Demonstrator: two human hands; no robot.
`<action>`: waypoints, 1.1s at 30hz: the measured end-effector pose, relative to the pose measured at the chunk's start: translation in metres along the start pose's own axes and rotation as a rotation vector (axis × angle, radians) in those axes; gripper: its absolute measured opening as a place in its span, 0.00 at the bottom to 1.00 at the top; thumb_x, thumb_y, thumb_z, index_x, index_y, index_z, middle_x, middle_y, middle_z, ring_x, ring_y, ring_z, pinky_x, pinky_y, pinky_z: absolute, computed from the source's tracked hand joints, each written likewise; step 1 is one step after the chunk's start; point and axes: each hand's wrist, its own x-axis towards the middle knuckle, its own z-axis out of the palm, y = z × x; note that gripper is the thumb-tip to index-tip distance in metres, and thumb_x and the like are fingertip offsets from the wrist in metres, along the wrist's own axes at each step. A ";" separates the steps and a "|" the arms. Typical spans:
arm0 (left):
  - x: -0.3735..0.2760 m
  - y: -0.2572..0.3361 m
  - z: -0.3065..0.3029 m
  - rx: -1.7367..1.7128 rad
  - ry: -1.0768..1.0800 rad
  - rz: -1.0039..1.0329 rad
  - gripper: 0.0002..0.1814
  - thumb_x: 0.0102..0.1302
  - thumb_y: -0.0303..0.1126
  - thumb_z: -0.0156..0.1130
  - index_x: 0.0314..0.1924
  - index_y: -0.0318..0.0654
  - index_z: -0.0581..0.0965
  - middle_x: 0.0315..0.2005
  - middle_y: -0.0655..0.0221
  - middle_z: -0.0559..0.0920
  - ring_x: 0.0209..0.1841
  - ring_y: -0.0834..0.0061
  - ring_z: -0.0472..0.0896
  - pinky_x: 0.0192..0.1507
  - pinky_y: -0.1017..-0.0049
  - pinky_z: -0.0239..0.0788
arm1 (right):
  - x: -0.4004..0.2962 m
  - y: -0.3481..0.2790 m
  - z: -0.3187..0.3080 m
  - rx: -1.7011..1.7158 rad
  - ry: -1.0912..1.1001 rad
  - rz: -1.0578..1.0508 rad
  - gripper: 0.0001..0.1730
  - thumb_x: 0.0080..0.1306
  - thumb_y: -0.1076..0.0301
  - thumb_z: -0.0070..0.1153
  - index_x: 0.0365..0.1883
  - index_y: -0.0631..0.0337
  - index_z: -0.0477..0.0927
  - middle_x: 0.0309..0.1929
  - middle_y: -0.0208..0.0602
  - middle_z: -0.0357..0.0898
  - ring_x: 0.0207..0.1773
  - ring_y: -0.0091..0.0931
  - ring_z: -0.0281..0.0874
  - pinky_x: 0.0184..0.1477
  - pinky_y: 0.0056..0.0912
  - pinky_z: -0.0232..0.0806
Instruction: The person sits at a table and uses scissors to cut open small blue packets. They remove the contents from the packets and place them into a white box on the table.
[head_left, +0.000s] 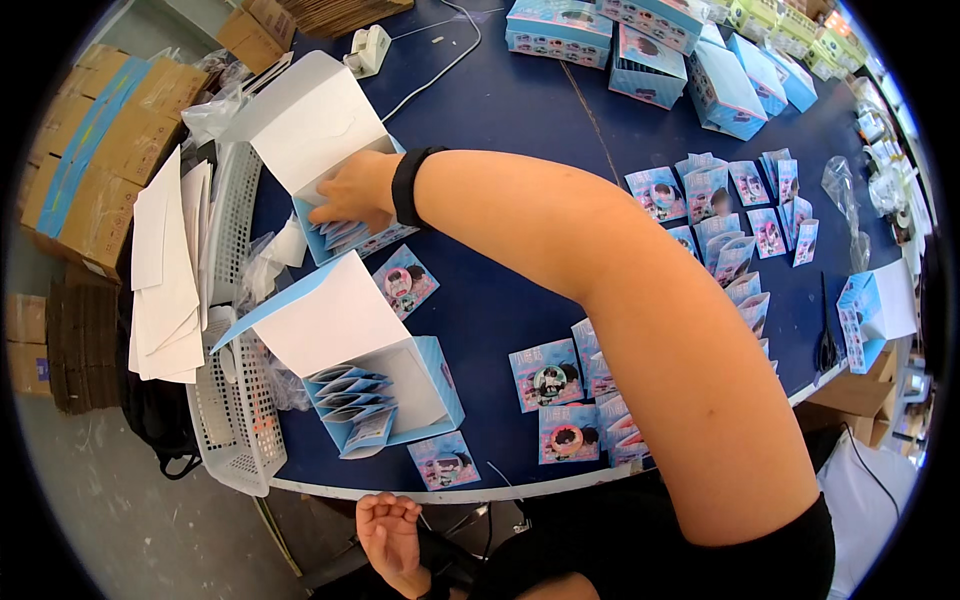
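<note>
My right hand (360, 193) reaches across into the farther light-blue cardboard box (390, 238), whose white-lined lid (322, 127) stands raised. Several foil packets (341, 234) lie beneath its fingers; whether it grips one is hidden. Below the table edge, my left hand (390, 529) is empty, palm up with its fingers loosely curled. A nearer open box (439, 390) holds a row of packets (352, 397) along its left side. One printed packet (405, 281) lies flat beside the farther box, and another packet (444, 461) lies at the table's front edge.
White perforated plastic baskets (247, 427) with white card sheets (169, 277) stand at left. Sorted packets (546, 375) spread to the right, partly behind my forearm. Black scissors (826, 349) lie near an open box (862, 322). Closed blue boxes (559, 37) are at the back.
</note>
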 end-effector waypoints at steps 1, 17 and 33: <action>0.000 0.000 0.000 -0.001 0.003 -0.002 0.20 0.66 0.30 0.54 0.56 0.35 0.64 0.49 0.59 0.73 0.49 0.61 0.75 0.50 0.61 0.70 | -0.001 0.000 0.000 -0.005 0.030 -0.034 0.32 0.50 0.56 0.63 0.54 0.47 0.67 0.43 0.38 0.76 0.43 0.39 0.79 0.42 0.43 0.72; -0.003 -0.002 -0.001 -0.025 0.088 0.011 0.21 0.63 0.30 0.57 0.53 0.32 0.65 0.46 0.55 0.74 0.47 0.57 0.76 0.51 0.60 0.70 | 0.007 0.004 -0.004 0.435 -0.029 0.231 0.23 0.58 0.60 0.50 0.47 0.66 0.71 0.46 0.53 0.76 0.49 0.44 0.75 0.49 0.42 0.67; -0.008 -0.002 0.001 0.009 -0.009 0.014 0.19 0.66 0.30 0.54 0.55 0.34 0.64 0.49 0.59 0.73 0.49 0.62 0.75 0.51 0.62 0.69 | -0.014 -0.007 -0.022 0.332 0.102 0.225 0.39 0.45 0.60 0.70 0.54 0.60 0.69 0.52 0.52 0.67 0.50 0.47 0.74 0.48 0.45 0.70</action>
